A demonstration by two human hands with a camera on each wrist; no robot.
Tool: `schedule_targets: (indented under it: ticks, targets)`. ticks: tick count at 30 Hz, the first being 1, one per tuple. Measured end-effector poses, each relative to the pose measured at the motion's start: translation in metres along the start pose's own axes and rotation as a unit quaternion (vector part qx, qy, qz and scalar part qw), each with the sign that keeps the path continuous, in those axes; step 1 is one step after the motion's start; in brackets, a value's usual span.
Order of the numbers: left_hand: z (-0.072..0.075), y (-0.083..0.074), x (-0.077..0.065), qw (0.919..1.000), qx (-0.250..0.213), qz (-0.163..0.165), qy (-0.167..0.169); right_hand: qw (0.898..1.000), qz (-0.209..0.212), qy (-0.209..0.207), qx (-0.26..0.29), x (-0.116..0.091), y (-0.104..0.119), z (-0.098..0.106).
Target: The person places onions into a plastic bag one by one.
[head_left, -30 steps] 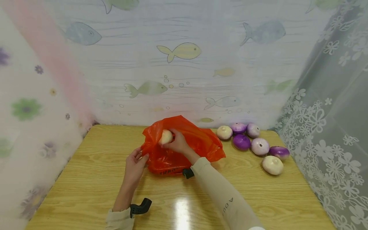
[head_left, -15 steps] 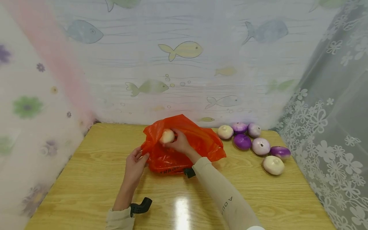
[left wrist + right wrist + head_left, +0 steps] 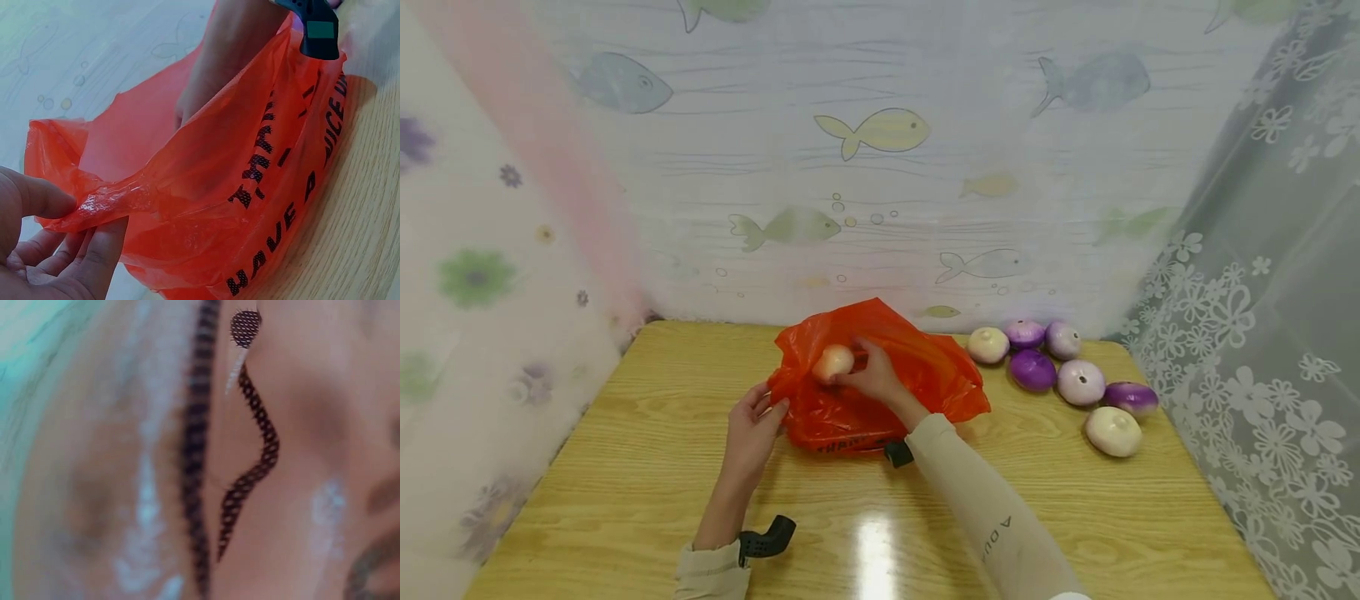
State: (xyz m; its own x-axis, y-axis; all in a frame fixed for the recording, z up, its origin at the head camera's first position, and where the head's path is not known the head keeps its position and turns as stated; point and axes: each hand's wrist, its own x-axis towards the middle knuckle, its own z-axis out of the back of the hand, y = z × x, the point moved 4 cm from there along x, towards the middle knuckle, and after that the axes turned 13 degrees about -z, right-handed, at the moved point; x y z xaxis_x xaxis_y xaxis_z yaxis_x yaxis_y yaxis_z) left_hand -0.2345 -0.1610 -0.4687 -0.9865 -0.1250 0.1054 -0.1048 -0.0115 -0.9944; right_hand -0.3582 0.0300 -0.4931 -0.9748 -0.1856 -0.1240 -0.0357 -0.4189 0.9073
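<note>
A red plastic bag (image 3: 917, 367) with black lettering lies at the middle of the table, its mouth toward the left. My left hand (image 3: 754, 433) pinches the rim of the bag; in the left wrist view its thumb (image 3: 47, 199) presses the film from above, with fingers beneath. A pale onion (image 3: 832, 364) sits just inside the bag's mouth. Beside it is my right hand (image 3: 876, 375), inside the opening, its thumb tip near the onion and its fingers spread away from it. The right wrist view shows only blurred bag film (image 3: 300, 450) up close.
At the right back of the wooden table (image 3: 647, 433), several purple and white onions lie in a loose group, among them a dark purple onion (image 3: 1032, 370) and a cream onion (image 3: 1113, 432). A fish-patterned curtain (image 3: 880, 192) hangs behind the table.
The onion has dropped slightly lower into the bag's mouth. My right hand's fingers have loosened from around it and drawn a little to the right. The left hand stays in place.
</note>
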Motion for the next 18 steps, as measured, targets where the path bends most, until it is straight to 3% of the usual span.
schedule_targets:
  ticks: [10, 18]
  targets:
    - [0.000, 0.002, 0.000, 0.9999, 0.005, -0.010, -0.003, 1.000, 0.002, -0.024, -0.014, -0.008, 0.009, 0.006]
    - [0.002, 0.003, 0.000, 0.9997, 0.010, -0.018, -0.009, 0.999, 0.020, -0.017, 0.043, -0.022, 0.026, 0.020]
